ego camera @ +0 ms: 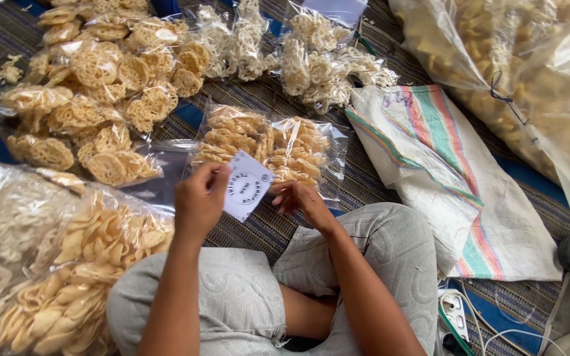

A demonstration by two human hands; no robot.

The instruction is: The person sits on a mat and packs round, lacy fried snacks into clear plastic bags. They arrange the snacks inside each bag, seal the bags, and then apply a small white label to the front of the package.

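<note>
Holding one white paper label between them, two bare hands work above the lap. Left hand: fingers curled closed on the label's left edge, thumb side hidden. Right hand: fingertips pinched on the label's right edge. The label sits tilted, just in front of one clear bag of golden crackers lying flat on the striped mat. Beyond it lie two bags of pale curly crackers. To the left, lattice-cracker packets are piled; their number cannot be told. One striped woven sack lies to the right, beside one large clear bag of crackers.
</note>
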